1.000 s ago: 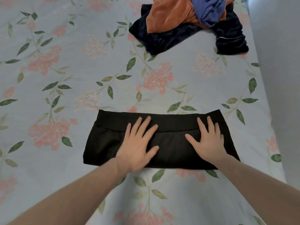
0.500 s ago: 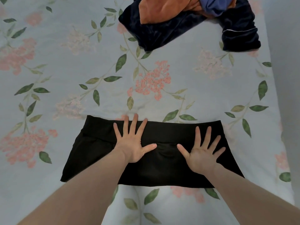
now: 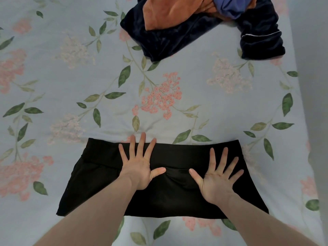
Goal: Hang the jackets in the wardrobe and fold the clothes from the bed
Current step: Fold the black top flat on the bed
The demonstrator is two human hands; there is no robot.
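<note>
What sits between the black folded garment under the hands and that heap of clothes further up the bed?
Nothing visible. Both hands, left hand and right hand, lie flat on the black garment. Between it and the heap of clothes only bare floral bedsheet shows.

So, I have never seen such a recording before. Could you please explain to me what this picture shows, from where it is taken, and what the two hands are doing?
No machine is here: a person wears a camera on the head, and it looks forward and down at their own bare arms. The left hand and the right hand lie flat, with fingers spread, on a folded black garment. They press on it; nothing is gripped. The garment lies on a bed sheet printed with pink flowers and green leaves. At the far end sits a pile of unfolded clothes: a dark navy piece at the bottom, an orange piece on it, and a blue piece on top. They seem to be waiting for folding.
</note>
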